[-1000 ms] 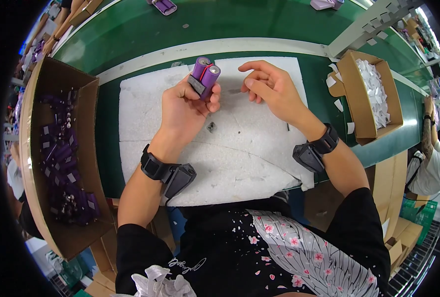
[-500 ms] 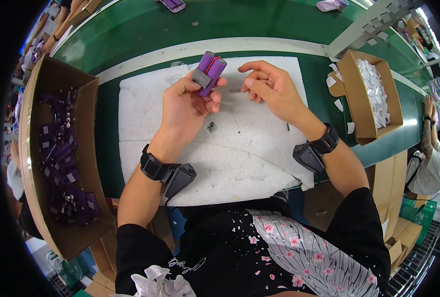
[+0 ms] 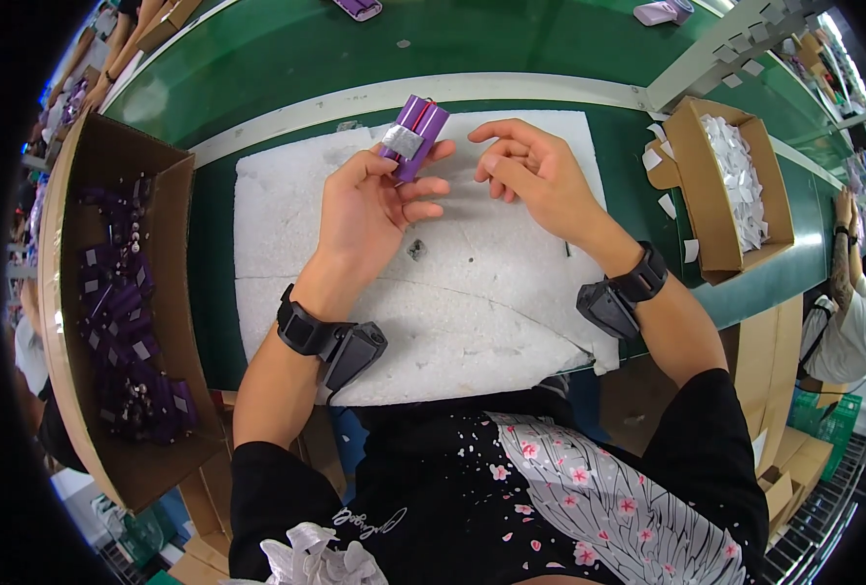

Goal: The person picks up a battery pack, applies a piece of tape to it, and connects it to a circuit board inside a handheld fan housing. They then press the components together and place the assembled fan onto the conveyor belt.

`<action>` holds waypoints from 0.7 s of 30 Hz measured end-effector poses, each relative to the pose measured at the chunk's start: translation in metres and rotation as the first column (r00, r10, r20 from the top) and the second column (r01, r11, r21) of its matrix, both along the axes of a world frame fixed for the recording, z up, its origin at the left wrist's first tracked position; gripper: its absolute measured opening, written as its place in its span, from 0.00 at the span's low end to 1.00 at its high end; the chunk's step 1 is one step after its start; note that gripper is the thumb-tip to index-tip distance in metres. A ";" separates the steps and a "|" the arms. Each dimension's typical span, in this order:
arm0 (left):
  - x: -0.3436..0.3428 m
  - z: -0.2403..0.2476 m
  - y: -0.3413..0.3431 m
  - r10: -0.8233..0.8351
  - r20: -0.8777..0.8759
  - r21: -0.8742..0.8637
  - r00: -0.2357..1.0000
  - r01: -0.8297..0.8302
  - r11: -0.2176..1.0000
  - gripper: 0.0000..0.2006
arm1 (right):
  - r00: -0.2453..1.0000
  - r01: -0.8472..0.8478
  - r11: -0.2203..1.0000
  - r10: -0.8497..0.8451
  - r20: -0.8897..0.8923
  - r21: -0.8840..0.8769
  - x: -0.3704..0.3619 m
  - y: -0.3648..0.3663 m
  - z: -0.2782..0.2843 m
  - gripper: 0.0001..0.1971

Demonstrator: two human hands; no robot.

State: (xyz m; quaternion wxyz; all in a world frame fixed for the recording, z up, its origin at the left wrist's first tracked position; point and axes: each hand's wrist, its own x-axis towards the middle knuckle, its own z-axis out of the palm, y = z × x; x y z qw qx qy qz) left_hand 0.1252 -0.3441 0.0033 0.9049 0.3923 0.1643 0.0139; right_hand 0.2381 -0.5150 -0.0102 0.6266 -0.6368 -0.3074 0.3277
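My left hand [image 3: 369, 200] grips a purple battery pack [image 3: 421, 122] between thumb and fingers, above a white foam sheet [image 3: 472, 322]. The pack is made of cylindrical cells side by side, with a red wire along its top and a silvery-grey patch [image 3: 403, 142] on the side toward me. To the right of it, apart from the pack, my right hand [image 3: 540, 180] hovers over the foam. Its index finger is stretched forward and the others are loosely bent, with nothing visible in them. Black devices are strapped to both wrists.
At left stands a deep cardboard box [image 3: 174, 292] holding several purple packs. A smaller carton [image 3: 711, 229] of white pieces lies at right, with loose white tabs beside it. Beyond a pale rail [image 3: 511, 88], a green belt [image 3: 511, 39] carries purple items. Other people work nearby on both sides.
The battery pack has turned slightly in my left hand, and its grey patch now shines. My left fingers have spread a little. Items on the belt have shifted right; my right hand stays put.
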 end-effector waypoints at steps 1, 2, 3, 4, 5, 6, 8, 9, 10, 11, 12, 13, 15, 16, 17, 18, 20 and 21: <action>0.000 0.000 0.000 -0.009 0.010 -0.002 1.000 0.009 1.000 0.24 | 1.000 0.000 1.000 0.000 0.006 -0.005 0.000 0.000 0.001 0.13; 0.000 0.000 0.000 -0.009 0.010 -0.002 1.000 0.009 1.000 0.24 | 1.000 0.000 1.000 0.000 0.012 -0.009 0.000 0.000 0.001 0.13; 0.000 0.001 0.000 -0.015 0.012 0.008 1.000 0.015 1.000 0.24 | 1.000 0.000 1.000 0.000 0.012 -0.009 0.000 0.000 0.001 0.13; 0.000 0.002 0.000 -0.020 0.014 0.017 1.000 0.020 1.000 0.25 | 1.000 0.000 1.000 0.000 0.004 -0.002 0.000 0.000 0.000 0.13; 0.000 0.002 0.000 -0.027 0.016 0.026 1.000 0.027 0.999 0.25 | 1.000 0.001 1.000 -0.001 -0.004 0.005 0.000 0.000 -0.001 0.13; 0.000 0.002 -0.001 -0.027 0.016 0.026 0.999 0.027 0.999 0.25 | 1.000 0.002 1.000 -0.002 -0.012 0.011 0.000 0.000 -0.001 0.13; 0.001 0.003 -0.002 -0.041 0.016 0.040 0.999 0.040 0.998 0.25 | 1.000 0.002 1.000 -0.002 -0.013 0.014 0.000 0.000 -0.002 0.13; 0.001 0.003 -0.002 -0.048 0.016 0.048 0.999 0.047 0.998 0.25 | 1.000 0.002 1.000 -0.002 -0.013 0.017 0.000 0.000 -0.002 0.13; 0.001 0.003 -0.002 -0.047 0.016 0.048 0.999 0.047 0.998 0.25 | 1.000 0.002 1.000 -0.001 -0.014 0.022 0.000 0.000 -0.002 0.14; 0.001 0.003 -0.002 -0.049 0.016 0.050 0.999 0.048 0.998 0.25 | 1.000 0.002 1.000 -0.001 -0.014 0.022 0.000 0.000 -0.002 0.14; 0.001 0.003 -0.002 -0.051 0.016 0.052 0.999 0.050 0.997 0.25 | 1.000 0.004 1.000 -0.004 -0.013 0.025 0.000 0.000 -0.002 0.14; 0.001 0.003 -0.003 -0.052 0.016 0.054 0.999 0.051 0.997 0.25 | 1.000 0.007 1.000 -0.006 -0.012 0.028 0.000 0.000 -0.002 0.14; 0.002 0.002 -0.003 -0.053 0.009 0.058 0.999 0.052 0.997 0.25 | 1.000 0.010 0.999 -0.010 -0.011 0.030 0.001 0.000 -0.002 0.14; 0.002 0.002 -0.003 -0.053 0.002 0.060 0.999 0.053 0.997 0.25 | 1.000 0.007 1.000 -0.006 -0.007 0.027 0.001 0.000 -0.002 0.15; 0.002 0.002 -0.003 -0.053 -0.005 0.063 0.999 0.053 0.997 0.25 | 1.000 0.003 1.000 -0.003 -0.002 0.024 0.001 -0.001 -0.002 0.15; 0.002 0.001 -0.002 -0.052 -0.005 0.062 0.999 0.052 0.997 0.25 | 1.000 -0.002 1.000 0.002 0.003 0.020 0.001 -0.001 -0.002 0.16; 0.001 0.001 -0.002 -0.059 -0.001 0.064 0.998 0.059 0.996 0.25 | 1.000 0.025 0.999 -0.025 0.012 0.041 0.001 0.000 -0.004 0.16; -0.001 0.001 -0.001 -0.057 0.001 0.065 0.998 0.057 0.996 0.25 | 0.998 0.052 0.997 -0.053 0.019 0.064 0.001 0.001 -0.006 0.17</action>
